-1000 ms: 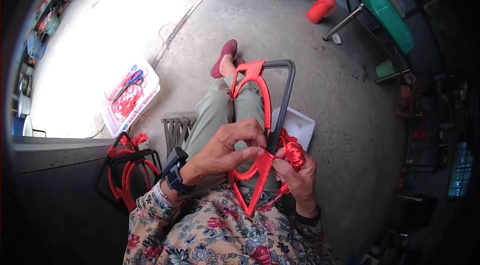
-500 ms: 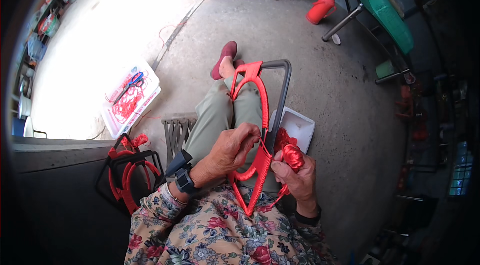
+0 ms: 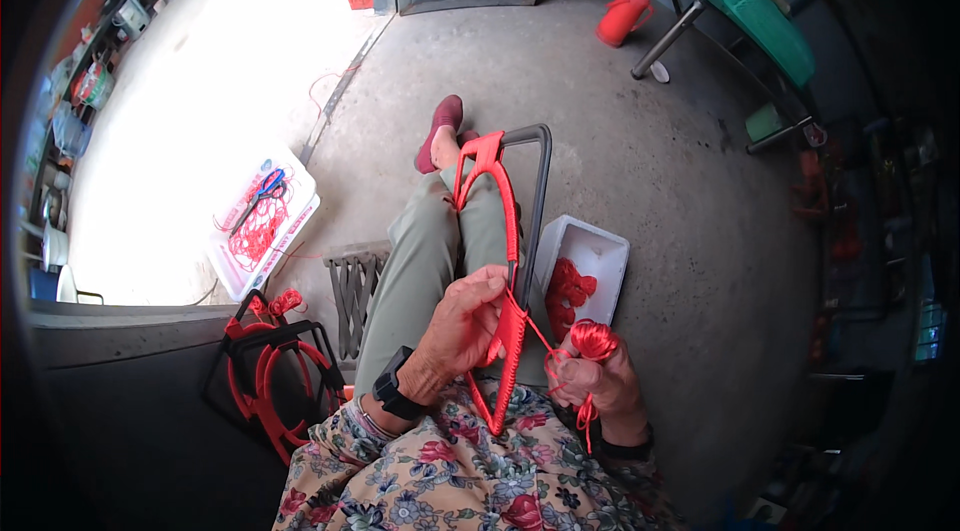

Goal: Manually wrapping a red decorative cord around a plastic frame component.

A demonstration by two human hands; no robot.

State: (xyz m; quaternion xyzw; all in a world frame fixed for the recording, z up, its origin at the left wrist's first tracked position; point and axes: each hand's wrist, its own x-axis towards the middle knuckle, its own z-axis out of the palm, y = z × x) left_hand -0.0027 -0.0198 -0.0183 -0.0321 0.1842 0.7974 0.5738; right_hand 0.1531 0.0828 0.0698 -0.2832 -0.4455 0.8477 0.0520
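A dark metal frame [image 3: 543, 181], partly wrapped in red cord, leans across my lap with a curved red-wrapped bar inside it. My left hand [image 3: 463, 323] is closed on the wrapped bar at its left side, the fingertips partly hidden behind it. To the right, my right hand [image 3: 603, 386] is closed round a skein of shiny red cord [image 3: 594, 339]. A strand runs taut from the skein to the frame by my left fingers. Loose cord ends hang below my right hand.
A white foam box [image 3: 600, 256] with red cord stands right of my legs. At left, a white tray [image 3: 228, 271] holds tangled red cord and blue-handled scissors [image 3: 268, 186]. More red-wrapped frames [image 3: 262, 386] lean beside my left arm. A red thermos [image 3: 622, 16] stands near a metal-legged table.
My right hand has moved down and away from the frame with the skein, and the strand now stretches between them. My left hand has dropped lower and taken hold of the bar.
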